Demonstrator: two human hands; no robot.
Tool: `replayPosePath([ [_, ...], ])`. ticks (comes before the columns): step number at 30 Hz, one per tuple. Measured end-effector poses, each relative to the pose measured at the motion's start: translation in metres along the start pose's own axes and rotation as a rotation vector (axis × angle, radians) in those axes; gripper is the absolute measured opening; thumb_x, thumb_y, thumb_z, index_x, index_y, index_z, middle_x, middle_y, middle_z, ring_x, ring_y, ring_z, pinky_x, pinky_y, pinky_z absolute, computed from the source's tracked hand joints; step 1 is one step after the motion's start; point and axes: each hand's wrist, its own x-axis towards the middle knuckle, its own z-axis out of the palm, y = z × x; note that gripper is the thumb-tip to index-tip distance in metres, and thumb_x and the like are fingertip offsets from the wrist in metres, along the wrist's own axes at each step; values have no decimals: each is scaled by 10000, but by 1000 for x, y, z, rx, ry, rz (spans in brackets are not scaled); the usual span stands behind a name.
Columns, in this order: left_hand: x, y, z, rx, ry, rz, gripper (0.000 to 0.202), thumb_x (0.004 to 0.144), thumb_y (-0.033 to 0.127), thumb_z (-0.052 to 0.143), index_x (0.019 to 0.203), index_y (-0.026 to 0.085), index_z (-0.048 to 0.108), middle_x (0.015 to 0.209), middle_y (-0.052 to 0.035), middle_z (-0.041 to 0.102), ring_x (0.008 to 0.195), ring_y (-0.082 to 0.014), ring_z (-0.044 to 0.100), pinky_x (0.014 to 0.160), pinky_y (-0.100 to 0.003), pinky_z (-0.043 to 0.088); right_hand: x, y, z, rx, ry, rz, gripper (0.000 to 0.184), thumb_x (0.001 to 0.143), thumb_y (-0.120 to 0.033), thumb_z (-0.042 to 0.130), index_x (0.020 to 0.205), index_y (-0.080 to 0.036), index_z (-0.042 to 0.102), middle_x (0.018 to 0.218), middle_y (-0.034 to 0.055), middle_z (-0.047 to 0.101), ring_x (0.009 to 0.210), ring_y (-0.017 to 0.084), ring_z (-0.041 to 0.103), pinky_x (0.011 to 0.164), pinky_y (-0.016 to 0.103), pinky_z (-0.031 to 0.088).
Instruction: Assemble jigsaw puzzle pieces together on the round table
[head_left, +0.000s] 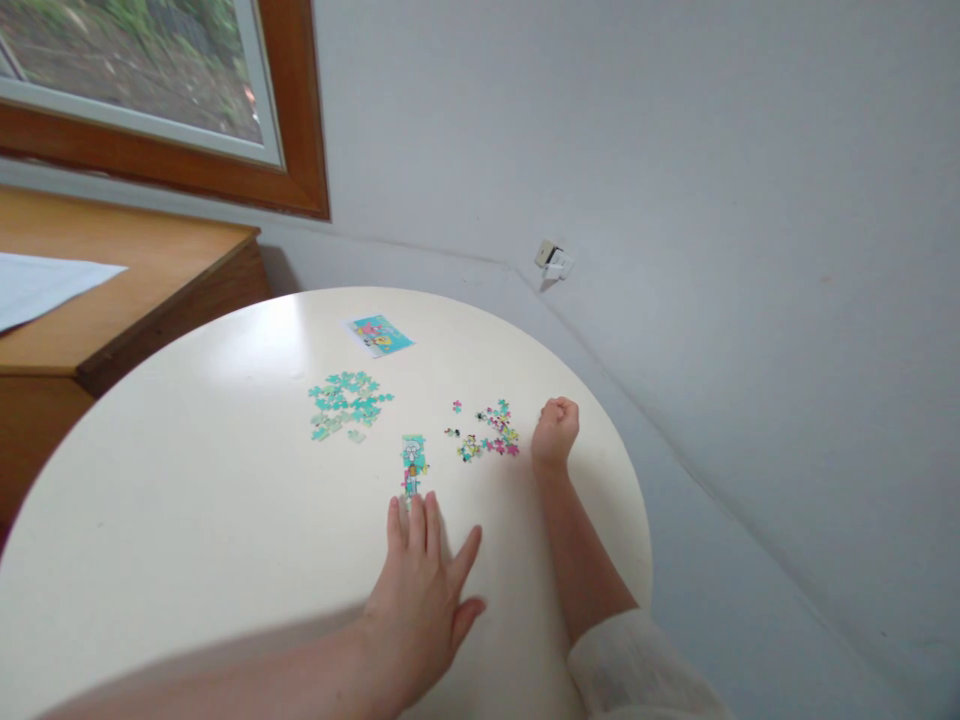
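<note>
left hand [421, 572] nearest, fingers spread, tips at near end of one joined puzzle strip [412, 466] on the table [225, 500]. strip's long axis runs near-far, drawn head [413, 451] at far end. right hand [556, 430] balled beside one pink-yellow pile [501, 445]; can't tell if it holds anything. one teal pile [367, 407] left of strip, one picture card [382, 336] beyond.

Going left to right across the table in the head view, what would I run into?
Teal puzzle pieces, joined puzzle strip, multicoloured puzzle pieces, clenched right hand.
</note>
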Motion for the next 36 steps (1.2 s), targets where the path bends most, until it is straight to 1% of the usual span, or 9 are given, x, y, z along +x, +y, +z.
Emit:
replayPosePath([
  [1, 0, 0, 0, 2, 2, -1, 574, 862, 535, 394, 1385, 311, 322, 1404, -222, 369, 1293, -457, 278, 984, -682, 158, -1, -3, 1, 8, 40, 27, 121, 757, -331, 414, 753, -214, 385, 516, -105, 278, 442, 83, 269, 447, 224, 220],
  [4, -2, 1, -1, 7, -9, 2, 578, 865, 540, 375, 1389, 306, 313, 1405, -225, 365, 1294, -459, 273, 988, -676, 157, -4, -10, 2, 7, 76, 55, 106, 702, -290, 464, 696, -216, 389, 480, -118, 236, 420, 73, 257, 432, 222, 195],
  [6, -2, 1, -1, 5, -8, 3, 575, 864, 543, 376, 1386, 310, 319, 1403, -221, 371, 1291, -458, 280, 986, -676, 160, -5, -14, 3, 7, 68, 67, 109, 670, -253, 483, 665, -219, 380, 459, -124, 231, 410, 68, 254, 427, 219, 188],
  [9, -2, 1, 0, -1, 20, -5, 566, 858, 542, 397, 1374, 316, 347, 1394, -212, 392, 1285, -450, 301, 987, -674, 160, -7, -18, 3, 7, 52, 85, 123, 629, -212, 508, 627, -216, 385, 444, -121, 295, 409, 65, 284, 430, 216, 201],
  [11, -2, 1, 0, -2, 14, -1, 566, 857, 545, 397, 1374, 320, 347, 1392, -211, 396, 1281, -451, 307, 982, -677, 165, -8, -19, 2, -3, 47, 84, 135, 611, -201, 524, 599, -213, 390, 443, -114, 331, 412, 66, 302, 435, 216, 212],
  [20, -1, 0, -2, 8, -22, 3, 578, 868, 541, 362, 1392, 302, 309, 1405, -238, 355, 1294, -464, 265, 987, -674, 153, -9, -18, 1, -35, -12, 23, 147, 576, -153, 519, 559, -213, 386, 428, -110, 315, 420, 75, 298, 434, 216, 208],
  [24, -1, 1, -2, 9, -13, 7, 577, 865, 536, 375, 1389, 302, 317, 1401, -232, 368, 1288, -462, 283, 985, -676, 157, -9, -17, 1, -19, -16, 12, 136, 580, -167, 514, 558, -211, 387, 445, -103, 322, 429, 77, 301, 436, 218, 211],
  [31, -1, 0, 1, 5, 33, 4, 577, 844, 546, 424, 1368, 310, 367, 1377, -195, 427, 1263, -436, 347, 983, -677, 162, -10, -18, 2, -30, -17, -20, 170, 580, -191, 491, 520, -220, 335, 424, -106, 243, 417, 72, 244, 426, 218, 186],
  [36, -1, 0, 1, -4, 40, 2, 568, 858, 560, 369, 1368, 310, 366, 1381, -206, 416, 1273, -442, 328, 987, -673, 151, -10, -20, 3, -23, -40, -3, 189, 568, -220, 500, 485, -217, 331, 410, -103, 250, 421, 71, 256, 429, 214, 197],
])
